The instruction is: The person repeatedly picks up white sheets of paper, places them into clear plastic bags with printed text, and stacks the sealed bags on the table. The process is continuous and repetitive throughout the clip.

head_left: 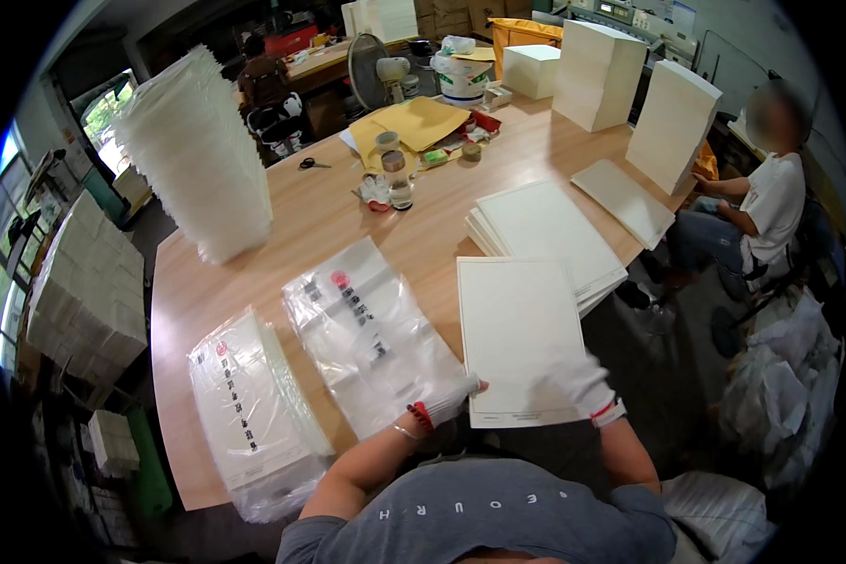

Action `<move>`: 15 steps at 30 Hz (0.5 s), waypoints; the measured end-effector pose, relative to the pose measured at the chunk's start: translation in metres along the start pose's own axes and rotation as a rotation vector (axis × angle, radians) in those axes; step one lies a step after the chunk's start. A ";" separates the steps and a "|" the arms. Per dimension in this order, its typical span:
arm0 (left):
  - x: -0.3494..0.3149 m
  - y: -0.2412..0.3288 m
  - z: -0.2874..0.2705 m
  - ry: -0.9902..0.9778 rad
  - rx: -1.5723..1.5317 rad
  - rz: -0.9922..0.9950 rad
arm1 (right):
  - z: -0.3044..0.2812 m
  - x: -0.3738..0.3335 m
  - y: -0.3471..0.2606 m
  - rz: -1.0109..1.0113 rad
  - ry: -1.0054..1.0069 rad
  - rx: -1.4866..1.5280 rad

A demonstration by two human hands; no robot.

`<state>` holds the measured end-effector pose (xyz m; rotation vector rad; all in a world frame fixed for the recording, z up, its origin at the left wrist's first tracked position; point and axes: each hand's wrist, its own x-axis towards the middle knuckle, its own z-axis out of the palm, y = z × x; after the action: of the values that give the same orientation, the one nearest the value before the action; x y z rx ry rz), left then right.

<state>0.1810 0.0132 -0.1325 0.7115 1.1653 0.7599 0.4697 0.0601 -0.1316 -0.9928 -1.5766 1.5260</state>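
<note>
My left hand [453, 397], in a white glove with a bare thumb tip, pinches the lower left edge of a cream sheet of paper [515, 324] with a thin printed border. Over that sheet's lower right part is my right hand [581, 387], also gloved; motion smears its fingers. The sheet's lower part reaches past the table edge. Left of it lies a stack of clear plastic sleeves [362, 329] with dark print and a red mark. Further left, a stack of filled sleeves [244, 404] holds similar sheets. Fanned stacks of bordered paper [555, 230] lie just beyond my sheet.
Tall paper stacks [197, 160] rise at the left, with more white blocks [597, 75] at the far right. A water bottle [398, 183], scissors [312, 164] and yellow envelopes [414, 122] occupy the table's middle. Another person [771, 188] sits at the right. Plastic bags [785, 385] are piled below.
</note>
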 end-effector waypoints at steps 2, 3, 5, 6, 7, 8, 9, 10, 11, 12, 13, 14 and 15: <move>-0.014 -0.006 -0.014 0.040 0.265 0.222 | -0.020 -0.003 0.025 0.020 0.260 -0.184; -0.026 0.003 -0.011 0.039 0.422 0.326 | -0.012 -0.004 0.019 0.103 0.327 -0.069; -0.065 0.041 0.014 0.004 0.442 0.278 | 0.047 -0.008 -0.016 0.326 0.289 0.388; -0.053 0.012 0.023 0.100 0.810 0.494 | 0.071 -0.006 0.002 0.203 0.228 0.404; -0.037 -0.019 0.030 0.292 1.172 0.681 | 0.109 -0.002 -0.007 -0.048 0.295 0.016; -0.066 -0.001 0.051 0.344 1.483 0.617 | 0.129 0.000 0.001 -0.017 0.318 0.091; -0.079 0.009 0.052 0.322 1.466 0.662 | 0.147 0.003 0.016 0.008 0.336 0.166; -0.088 0.019 0.048 0.298 1.450 0.716 | 0.159 0.008 0.022 0.027 0.358 0.239; -0.094 0.026 0.038 0.283 1.432 0.766 | 0.166 0.009 -0.016 -0.025 0.434 0.253; -0.091 0.023 0.025 0.486 1.515 0.812 | 0.159 0.009 -0.027 -0.128 0.370 0.107; -0.084 0.013 0.005 0.700 1.588 0.841 | 0.154 0.006 -0.029 -0.176 0.331 0.033; -0.095 0.032 -0.010 0.849 1.589 0.873 | 0.148 0.003 -0.033 -0.230 0.310 -0.040; -0.108 0.048 -0.026 1.011 1.575 0.887 | 0.146 -0.001 -0.051 -0.220 0.256 -0.073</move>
<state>0.1254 -0.0464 -0.0424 2.4407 2.4190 0.8190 0.3372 -0.0066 -0.0875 -0.9768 -1.5110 1.1515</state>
